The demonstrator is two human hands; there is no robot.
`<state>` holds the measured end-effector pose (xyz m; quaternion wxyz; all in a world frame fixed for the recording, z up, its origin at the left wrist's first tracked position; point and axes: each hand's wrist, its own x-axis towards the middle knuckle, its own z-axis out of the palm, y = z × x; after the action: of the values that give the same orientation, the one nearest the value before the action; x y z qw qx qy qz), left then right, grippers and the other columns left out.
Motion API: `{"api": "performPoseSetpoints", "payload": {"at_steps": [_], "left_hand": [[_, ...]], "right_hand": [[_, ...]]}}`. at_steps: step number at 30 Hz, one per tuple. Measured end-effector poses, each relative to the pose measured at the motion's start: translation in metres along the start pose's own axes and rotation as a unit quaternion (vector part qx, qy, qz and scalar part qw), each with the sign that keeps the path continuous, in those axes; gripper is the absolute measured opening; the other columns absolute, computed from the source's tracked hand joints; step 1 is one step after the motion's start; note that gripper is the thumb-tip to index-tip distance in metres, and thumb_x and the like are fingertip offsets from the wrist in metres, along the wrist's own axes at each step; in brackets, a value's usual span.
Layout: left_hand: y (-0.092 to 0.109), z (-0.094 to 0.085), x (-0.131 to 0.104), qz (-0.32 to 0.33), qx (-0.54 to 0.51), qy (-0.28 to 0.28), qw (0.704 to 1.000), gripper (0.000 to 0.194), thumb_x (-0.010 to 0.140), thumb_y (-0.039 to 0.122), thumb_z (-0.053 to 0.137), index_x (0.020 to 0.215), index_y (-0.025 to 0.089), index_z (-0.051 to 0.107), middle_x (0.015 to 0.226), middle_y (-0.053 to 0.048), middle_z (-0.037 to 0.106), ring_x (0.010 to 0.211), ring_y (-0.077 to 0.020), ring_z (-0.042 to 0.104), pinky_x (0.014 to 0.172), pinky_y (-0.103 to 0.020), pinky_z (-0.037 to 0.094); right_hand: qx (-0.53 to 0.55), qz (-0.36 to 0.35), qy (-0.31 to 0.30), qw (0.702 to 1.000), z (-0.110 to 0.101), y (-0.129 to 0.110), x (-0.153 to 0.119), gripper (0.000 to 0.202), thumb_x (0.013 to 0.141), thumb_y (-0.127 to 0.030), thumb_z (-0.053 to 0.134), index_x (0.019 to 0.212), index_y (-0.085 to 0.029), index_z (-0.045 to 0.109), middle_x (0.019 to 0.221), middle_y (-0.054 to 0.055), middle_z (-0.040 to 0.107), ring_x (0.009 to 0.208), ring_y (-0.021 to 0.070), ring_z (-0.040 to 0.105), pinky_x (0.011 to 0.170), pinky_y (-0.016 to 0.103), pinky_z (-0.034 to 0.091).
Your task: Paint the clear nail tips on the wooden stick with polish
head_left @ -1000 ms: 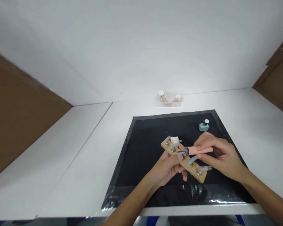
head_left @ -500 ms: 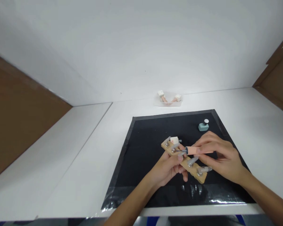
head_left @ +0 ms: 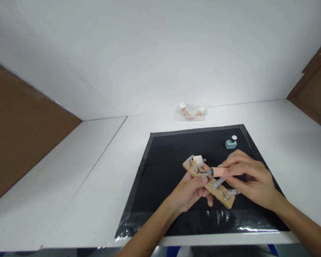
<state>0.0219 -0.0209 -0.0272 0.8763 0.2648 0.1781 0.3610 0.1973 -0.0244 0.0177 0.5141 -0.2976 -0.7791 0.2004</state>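
Head view: right of centre in the lower half of the frame, the left hand (head_left: 191,191) is closed around the middle of a wooden strip (head_left: 219,194), its thumb on top. The strip slants from upper left to lower right and carries a row of clear false nails (head_left: 218,182) on round metal mounts. To its right, the right hand (head_left: 250,175) pinches the peach handle of a brush (head_left: 218,172) between thumb and fingers; the dark tip points left over the strip, beside the left thumb; whether it touches a nail I cannot tell. Just beyond the strip's upper part sits a white block (head_left: 197,159). A green bottle (head_left: 230,144) stands beyond the right hand, on the black mat (head_left: 163,175).
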Motion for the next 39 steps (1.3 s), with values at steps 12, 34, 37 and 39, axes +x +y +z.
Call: {"api": "performPoseSetpoints", "payload": {"at_steps": [12,34,37,39], "left_hand": [[0.004,0.01,0.0,0.05,0.071,0.027,0.996,0.027,0.068,0.03,0.073,0.073,0.015,0.051,0.057,0.007,0.046,0.045,-0.0025,0.042,0.044,-0.017,0.05],[0.001,0.012,0.003,0.318,0.338,0.099,0.88,0.011,0.08,0.026,0.061,0.078,0.02,0.053,0.068,0.005,0.05,0.057,-0.0077,0.059,0.056,-0.021,0.051],[0.001,0.012,0.003,0.313,0.348,0.109,0.877,0.013,0.08,0.028,0.061,0.077,0.02,0.051,0.066,0.005,0.05,0.055,-0.0076,0.056,0.055,-0.021,0.049],[0.001,0.012,0.003,0.305,0.348,0.11,0.88,0.014,0.08,0.029,0.061,0.077,0.02,0.051,0.066,0.005,0.05,0.054,-0.0075,0.056,0.055,-0.021,0.049]], "right_hand": [[0.055,0.11,0.094,0.988,-0.008,0.0,-0.011,0.018,0.079,-0.011,0.061,0.089,-0.026,0.061,0.073,0.002,0.059,0.066,0.0174,0.056,0.058,0.032,0.045],[-0.242,-0.17,0.018,0.955,-0.009,-0.018,0.0,0.014,0.074,-0.004,0.054,0.08,-0.018,0.055,0.051,0.0,0.057,0.046,0.0126,0.048,0.047,0.029,0.047],[-0.249,-0.177,0.007,0.952,-0.007,-0.017,-0.003,0.014,0.075,-0.004,0.055,0.079,-0.017,0.055,0.051,0.0,0.058,0.046,0.0119,0.048,0.046,0.029,0.046],[-0.242,-0.177,0.003,0.954,-0.007,-0.016,-0.003,0.014,0.075,-0.004,0.055,0.08,-0.017,0.055,0.051,0.0,0.059,0.046,0.012,0.049,0.046,0.029,0.046]]}}
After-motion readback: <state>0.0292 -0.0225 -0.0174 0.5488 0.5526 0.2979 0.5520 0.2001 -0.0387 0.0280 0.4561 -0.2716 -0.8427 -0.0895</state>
